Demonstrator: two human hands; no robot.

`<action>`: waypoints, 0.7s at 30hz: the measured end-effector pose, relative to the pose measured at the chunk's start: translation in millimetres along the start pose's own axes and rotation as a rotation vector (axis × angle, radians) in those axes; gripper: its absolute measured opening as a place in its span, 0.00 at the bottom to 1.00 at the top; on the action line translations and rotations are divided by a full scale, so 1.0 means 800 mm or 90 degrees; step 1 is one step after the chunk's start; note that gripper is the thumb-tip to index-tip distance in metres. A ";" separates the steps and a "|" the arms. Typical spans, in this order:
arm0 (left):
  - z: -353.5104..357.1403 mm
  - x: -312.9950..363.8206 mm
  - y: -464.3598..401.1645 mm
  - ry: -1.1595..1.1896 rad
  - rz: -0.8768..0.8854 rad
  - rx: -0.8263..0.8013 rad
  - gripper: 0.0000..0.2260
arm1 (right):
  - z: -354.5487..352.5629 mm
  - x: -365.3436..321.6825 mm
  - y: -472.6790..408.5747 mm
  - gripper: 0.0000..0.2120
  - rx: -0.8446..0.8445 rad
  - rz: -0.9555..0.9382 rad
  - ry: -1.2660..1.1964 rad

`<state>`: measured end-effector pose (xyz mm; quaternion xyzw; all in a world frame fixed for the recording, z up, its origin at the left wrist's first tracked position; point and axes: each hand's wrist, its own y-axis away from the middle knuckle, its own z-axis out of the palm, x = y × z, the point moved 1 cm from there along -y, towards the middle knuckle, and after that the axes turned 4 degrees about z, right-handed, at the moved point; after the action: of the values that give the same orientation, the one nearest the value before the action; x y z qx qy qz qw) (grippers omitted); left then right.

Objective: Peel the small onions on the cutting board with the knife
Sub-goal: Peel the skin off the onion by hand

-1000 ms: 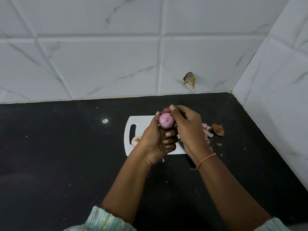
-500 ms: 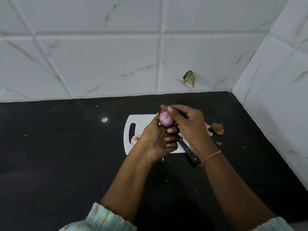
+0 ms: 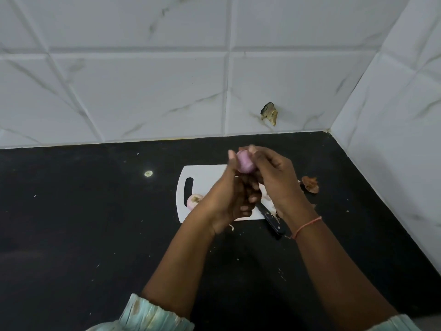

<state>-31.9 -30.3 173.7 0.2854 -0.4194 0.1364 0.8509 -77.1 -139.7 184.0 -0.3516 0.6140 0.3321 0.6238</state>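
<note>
A small pink onion (image 3: 244, 163) sits just above the frame's centre, held up over the far edge of the white cutting board (image 3: 205, 174). The left hand (image 3: 229, 199) grips it from the left, thumb raised along its side and the other fingers curled beneath. The right hand (image 3: 274, 180) meets it from the right, thumb and fingertips pinching at its top; motion blur hides exactly what they have hold of there. A second onion (image 3: 193, 200) lies on the board's near left corner, beside the handle slot. The knife (image 3: 270, 217) lies free near the board's lower right corner, its black handle pointing toward the lower right and running under the right wrist, which wears a thin orange thread (image 3: 306, 225). Pale peelings (image 3: 267, 195) show between the two hands, and a brown scrap of skin (image 3: 310, 184) rests on the black counter (image 3: 83, 223) to the right of the board. White tiled walls (image 3: 143, 91) fill the upper frame
</note>
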 end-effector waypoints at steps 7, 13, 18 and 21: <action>0.003 0.000 0.002 0.047 0.046 -0.024 0.25 | -0.001 0.002 -0.003 0.12 0.092 -0.073 0.129; -0.006 0.001 -0.005 0.170 0.083 -0.009 0.23 | -0.007 -0.004 -0.002 0.06 0.113 -0.077 0.045; -0.009 0.004 -0.011 0.215 0.097 -0.007 0.24 | -0.005 -0.002 0.005 0.08 0.061 -0.120 0.015; -0.008 0.003 -0.010 0.192 0.088 0.011 0.22 | 0.001 0.002 0.012 0.11 0.023 -0.148 0.093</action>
<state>-22.4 -33.0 169.6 0.2393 -0.3041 0.2391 0.8906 -85.2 -134.0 182.0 -0.4323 0.6187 0.2197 0.6182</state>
